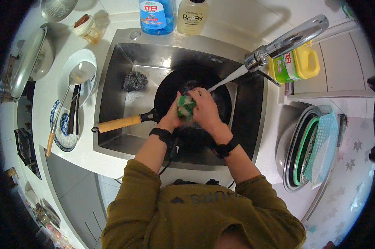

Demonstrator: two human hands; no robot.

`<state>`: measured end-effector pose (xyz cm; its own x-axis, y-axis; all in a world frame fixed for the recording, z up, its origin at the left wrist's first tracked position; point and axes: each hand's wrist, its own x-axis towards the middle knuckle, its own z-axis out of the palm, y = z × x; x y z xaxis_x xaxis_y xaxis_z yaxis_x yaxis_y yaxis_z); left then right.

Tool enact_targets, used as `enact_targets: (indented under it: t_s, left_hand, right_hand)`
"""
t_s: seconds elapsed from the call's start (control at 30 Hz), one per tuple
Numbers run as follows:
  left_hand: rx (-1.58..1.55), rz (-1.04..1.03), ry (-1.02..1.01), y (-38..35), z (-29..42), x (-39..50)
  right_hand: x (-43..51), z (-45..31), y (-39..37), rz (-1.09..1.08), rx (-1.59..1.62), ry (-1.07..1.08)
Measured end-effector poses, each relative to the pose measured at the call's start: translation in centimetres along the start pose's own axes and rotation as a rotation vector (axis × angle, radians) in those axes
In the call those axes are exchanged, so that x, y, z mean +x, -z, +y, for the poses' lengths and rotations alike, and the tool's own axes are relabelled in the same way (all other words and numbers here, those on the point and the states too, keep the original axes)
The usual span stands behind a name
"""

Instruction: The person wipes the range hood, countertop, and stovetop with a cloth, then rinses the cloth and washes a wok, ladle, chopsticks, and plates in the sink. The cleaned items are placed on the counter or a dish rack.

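Note:
Between my two hands is a green and pale sponge or cloth (186, 107), held over a black wok (165, 90) in the steel sink. My left hand (172, 112) grips it from the left side, and my right hand (207, 109) covers its right side with bent fingers. Water (226, 81) runs from the chrome faucet (262, 56) down beside my right fingers. The wok's wooden handle (120, 123) points left across the sink. A steel wool scrubber (135, 81) lies in the sink's upper left part.
Left of the sink (257, 137) stand a white bowl (66, 67) with a ladle (81, 73) and a blue-patterned plate (66, 144). Behind it are a blue bottle (158, 26) and a clear soap bottle (192, 18). A yellow-green jug (294, 63) and stacked basins (294, 149) stand right.

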<state>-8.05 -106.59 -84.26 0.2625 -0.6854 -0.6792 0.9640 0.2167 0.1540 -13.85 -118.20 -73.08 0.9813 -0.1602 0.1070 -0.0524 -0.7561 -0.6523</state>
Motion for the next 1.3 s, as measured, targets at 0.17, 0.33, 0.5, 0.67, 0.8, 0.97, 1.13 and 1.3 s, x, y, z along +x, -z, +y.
enact_targets:
  t_s: [0.17,0.33,0.5,0.67,0.8,0.97,1.13,1.3]
  left_hand:
    - [0.104,0.099,-0.184,-0.9,-0.6,1.5]
    - [0.258,-0.386,-0.228,-2.0,0.0,0.9]
    - [0.55,-0.1,-0.221,-4.6,-0.5,0.0]
    - [0.354,0.095,0.2,-5.1,-0.4,-0.1]
    - [0.59,0.16,0.114,-5.2,-1.9,-0.5]
    - [0.549,0.526,-0.292,-2.0,-1.2,0.1]
    - [1.021,0.548,-0.338,1.3,-2.5,3.4]
    - [0.155,0.157,-0.019,2.8,-1.1,2.8]
  right_hand:
    - [-1.0,-1.5,-2.0,-0.022,0.192,0.007]
    - [-1.0,-1.7,-1.0,0.09,0.104,0.027]
    - [1.2,-0.7,-1.6,0.025,-0.149,-0.171]
    - [3.3,4.9,-3.8,-0.064,0.32,-0.577]
    - [1.6,10.0,-4.1,0.006,1.282,-1.03]
    - [-1.3,14.0,-5.3,0.047,-0.005,-0.689]
    - [-3.4,10.9,-7.9,-0.276,0.007,-0.528]
    - [-0.4,4.6,-2.8,-0.43,0.398,-0.17]
